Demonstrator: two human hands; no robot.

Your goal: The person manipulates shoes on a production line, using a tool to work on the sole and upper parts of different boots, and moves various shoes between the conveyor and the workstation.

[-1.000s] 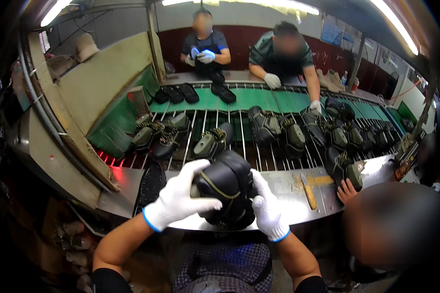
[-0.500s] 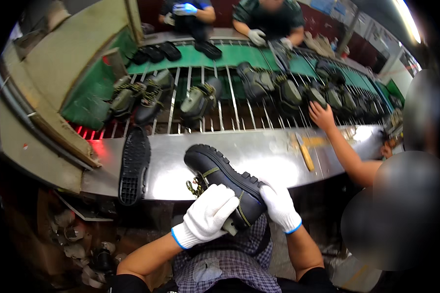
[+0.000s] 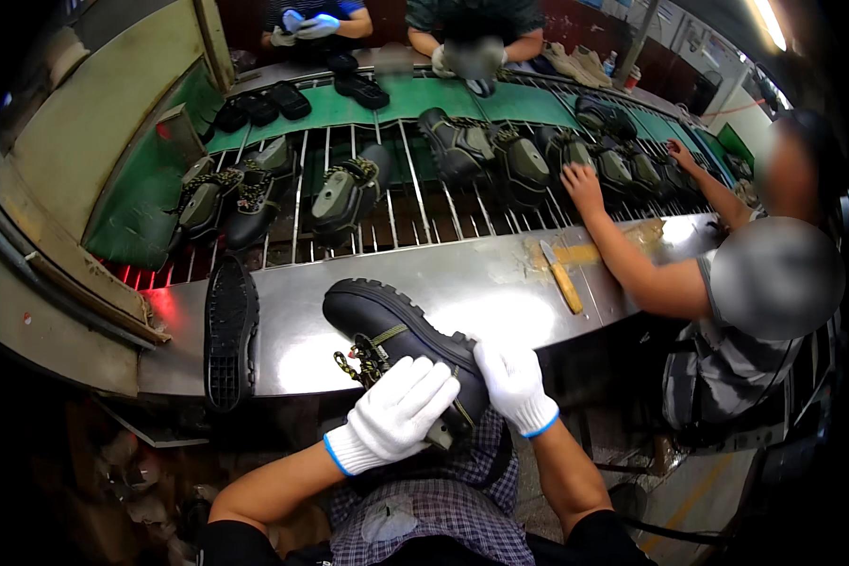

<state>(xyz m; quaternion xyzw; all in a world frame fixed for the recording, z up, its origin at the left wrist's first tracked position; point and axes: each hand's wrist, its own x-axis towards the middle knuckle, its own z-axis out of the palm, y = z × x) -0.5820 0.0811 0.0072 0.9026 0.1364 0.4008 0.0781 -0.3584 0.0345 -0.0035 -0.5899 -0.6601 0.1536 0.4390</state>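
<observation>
A black work shoe (image 3: pixel 373 311) with yellow stitching and yellow-black laces lies on its side between my gloved hands, its lugged sole edge turned up and away from me. My left hand (image 3: pixel 401 410) lies across its upper near the ankle opening, fingers together. At the heel end, my right hand (image 3: pixel 514 382) is closed round the sole edge; its fingertips are partly hidden. The toe points to the far left, over the steel table edge. A loose black sole (image 3: pixel 229 330) rests tread up on the table, left of the shoe.
Beyond the steel table (image 3: pixel 424 264), a rod conveyor (image 3: pixel 410 189) carries several shoes. A wooden-handled knife (image 3: pixel 562 280) lies at right. A co-worker's hand (image 3: pixel 583 189) touches a conveyor shoe. Two people work across the green belt (image 3: pixel 406 108), with black soles (image 3: pixel 288 99) at its left.
The whole view has shifted, with the conveyor and table now further left. My left fingers lie flatter across the shoe. Across the conveyor, a co-worker has drawn a shoe closer to themselves.
</observation>
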